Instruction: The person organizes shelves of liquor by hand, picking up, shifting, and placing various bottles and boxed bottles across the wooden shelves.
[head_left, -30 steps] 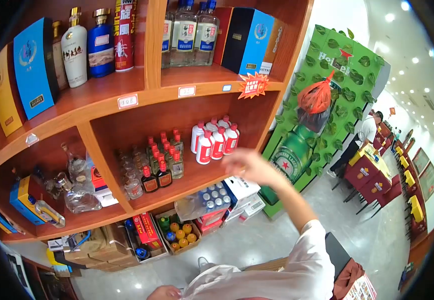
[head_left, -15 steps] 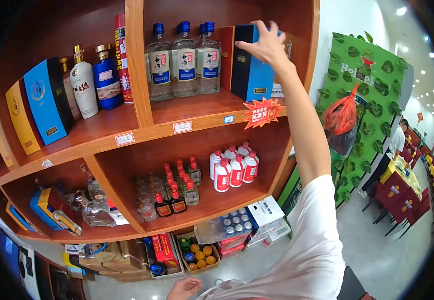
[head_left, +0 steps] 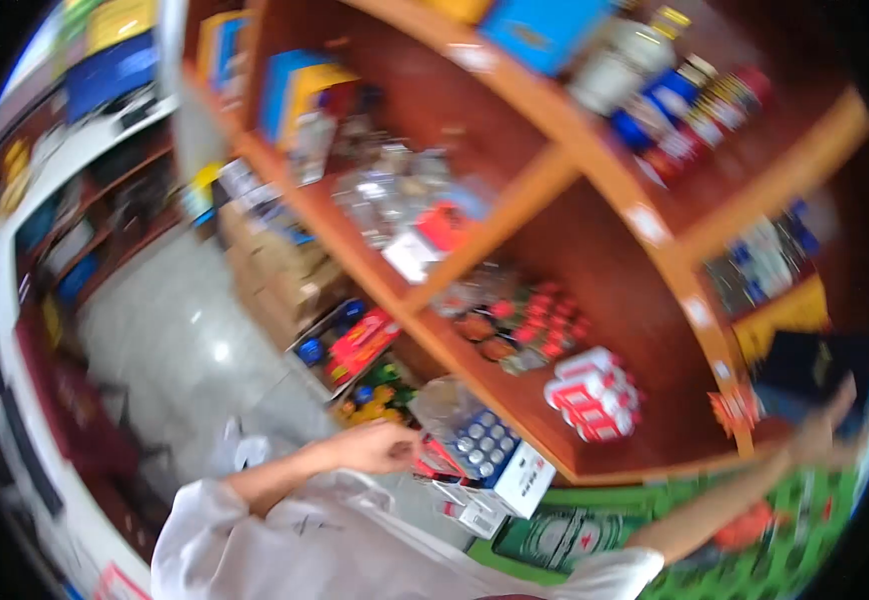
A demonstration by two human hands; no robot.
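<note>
The view is tilted and smeared by motion. At the far right, my right hand (head_left: 827, 432) is at a dark blue box (head_left: 817, 362) on the upper shelf, beside a yellow box (head_left: 790, 315). Its fingers are blurred, so whether they grip the box cannot be made out. My left hand (head_left: 380, 447) hangs low in front of the shelf unit with its fingers curled in and nothing visible in them. It is nearest to a pack of silver-topped cans (head_left: 480, 445) and a carton of orange-topped items (head_left: 370, 405).
The wooden shelf unit (head_left: 575, 150) crosses the view diagonally. White-and-red bottles (head_left: 595, 395), small red-capped bottles (head_left: 550, 320) and clear glass bottles (head_left: 385, 190) stand on it. Below are cardboard boxes (head_left: 280, 265); a green panel (head_left: 575, 540) is at the bottom right.
The camera has swung left and tilted, so the shelves now slant. My right hand has shifted to the far right of the view, still at the box. My left hand and forearm show more fully.
</note>
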